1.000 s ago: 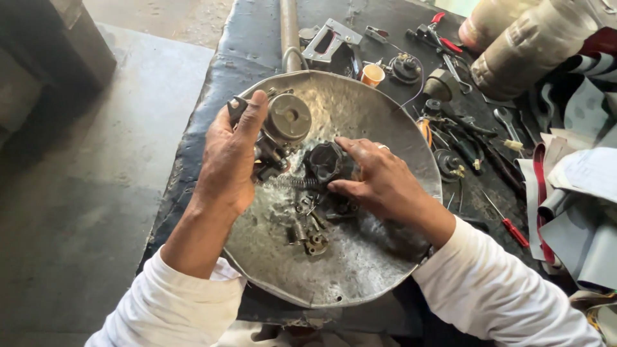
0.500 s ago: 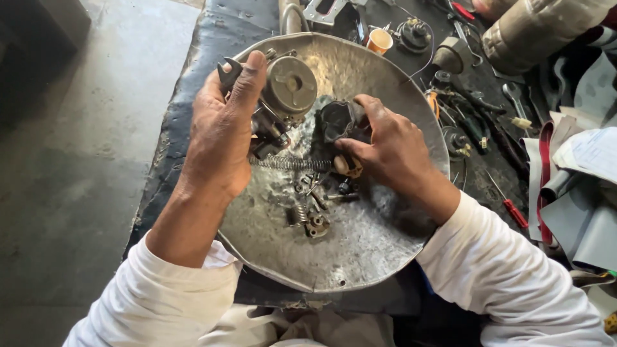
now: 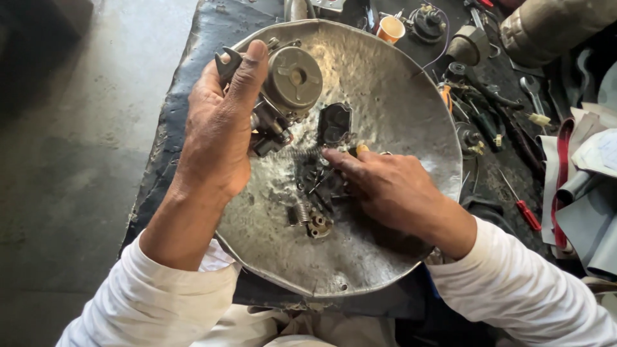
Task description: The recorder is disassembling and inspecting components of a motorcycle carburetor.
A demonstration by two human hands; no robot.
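A wide, dented round metal tray (image 3: pixel 392 96) lies in front of me on a dark mat. My left hand (image 3: pixel 222 128) grips a greasy carburettor body (image 3: pixel 286 90) with a round cap, held over the tray's upper left. My right hand (image 3: pixel 385 186) rests palm down in the tray, fingers spread, its fingertips on a pile of small dark screws and parts (image 3: pixel 315 180). A black cover piece (image 3: pixel 335 124) lies just beyond those fingers. A small spring and a brass-coloured fitting (image 3: pixel 312 222) lie nearer to me.
Right of the tray lie wrenches, pliers and a red-handled screwdriver (image 3: pixel 524 211). A small orange cup (image 3: pixel 390 29) and round black parts sit at the back. Folded grey and red material (image 3: pixel 578 193) is stacked at far right. Bare concrete floor (image 3: pixel 71 148) is on the left.
My right hand has let go of the black cover piece, which now lies in the tray, and has lowered onto the small parts. My left hand keeps hold of the carburettor.
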